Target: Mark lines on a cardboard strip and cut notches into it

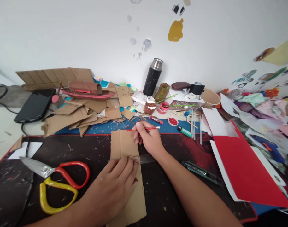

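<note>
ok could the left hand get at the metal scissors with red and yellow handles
Probably yes: the scissors lie uncovered beside the left hand, which would only have to lift off the flat brown cardboard.

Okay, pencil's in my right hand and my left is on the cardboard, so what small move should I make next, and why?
I'd probably bring the red pencil down to the clear strip: your left hand lies over that strip across the cardboard, which could serve as a straightedge, while your right hand holds the pencil pointing sideways, farther up.
</note>
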A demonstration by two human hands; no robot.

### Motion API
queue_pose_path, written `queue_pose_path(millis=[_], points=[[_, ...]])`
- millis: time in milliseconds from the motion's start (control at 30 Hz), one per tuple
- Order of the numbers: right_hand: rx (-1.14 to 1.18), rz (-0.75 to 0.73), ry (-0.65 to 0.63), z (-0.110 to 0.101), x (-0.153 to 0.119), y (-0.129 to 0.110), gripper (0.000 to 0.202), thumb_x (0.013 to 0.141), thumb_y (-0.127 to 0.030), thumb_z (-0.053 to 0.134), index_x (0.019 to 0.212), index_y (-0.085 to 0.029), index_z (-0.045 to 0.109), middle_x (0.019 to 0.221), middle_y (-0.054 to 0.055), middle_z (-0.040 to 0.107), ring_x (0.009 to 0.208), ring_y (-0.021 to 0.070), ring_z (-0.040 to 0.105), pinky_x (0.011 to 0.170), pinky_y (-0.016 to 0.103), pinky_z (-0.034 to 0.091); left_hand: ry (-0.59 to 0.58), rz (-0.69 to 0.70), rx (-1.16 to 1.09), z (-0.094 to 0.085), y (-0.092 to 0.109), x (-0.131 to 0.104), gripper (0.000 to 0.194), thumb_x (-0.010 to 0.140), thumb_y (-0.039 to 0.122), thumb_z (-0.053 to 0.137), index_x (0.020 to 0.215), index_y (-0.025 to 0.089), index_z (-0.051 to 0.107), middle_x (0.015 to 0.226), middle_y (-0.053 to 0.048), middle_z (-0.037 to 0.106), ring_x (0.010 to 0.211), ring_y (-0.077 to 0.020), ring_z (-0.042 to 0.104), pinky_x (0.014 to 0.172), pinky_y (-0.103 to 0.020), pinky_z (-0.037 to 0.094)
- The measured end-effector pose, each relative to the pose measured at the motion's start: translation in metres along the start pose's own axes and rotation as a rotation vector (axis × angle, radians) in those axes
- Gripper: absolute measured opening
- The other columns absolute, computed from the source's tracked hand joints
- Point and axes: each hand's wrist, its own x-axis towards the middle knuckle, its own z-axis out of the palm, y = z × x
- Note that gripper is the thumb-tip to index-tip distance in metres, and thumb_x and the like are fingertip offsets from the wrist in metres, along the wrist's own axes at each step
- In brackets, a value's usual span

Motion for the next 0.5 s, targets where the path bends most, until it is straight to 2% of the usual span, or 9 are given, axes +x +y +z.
queue_pose_path(millis=[167, 500], points=[[-0.006, 0.013, 0.009, -0.0011, 0.0000, -0.0001, 0.062, 0.099, -0.082, 0.073, 0.091, -0.021, 0.073, 0.067, -0.002, 0.068, 0.049, 0.0116, 0.062, 0.044, 0.022, 0.042, 0.019, 0.001, -0.004, 0.0001, -0.0005, 0.0022, 0.049, 0.122, 0.029, 0.038, 0.138, 0.007, 0.080, 0.127, -0.016, 0.085, 0.122, -0.0304, 0.069, 0.108, -0.047, 0.046], [-0.041, -0.010, -0.020, -0.0005, 0.0013, 0.0033, 0.059, 0.103, -0.079, 0.070, 0.093, -0.021, 0.074, 0.073, -0.002, 0.068, 0.053, 0.0112, 0.063, 0.047, 0.023, 0.043, 0.039, -0.020, -0.032, -0.0012, -0.0012, 0.0033, 0.052, 0.122, 0.027, 0.035, 0.136, 0.006, 0.081, 0.127, -0.016, 0.085, 0.121, -0.0306, 0.069, 0.106, -0.047, 0.046]])
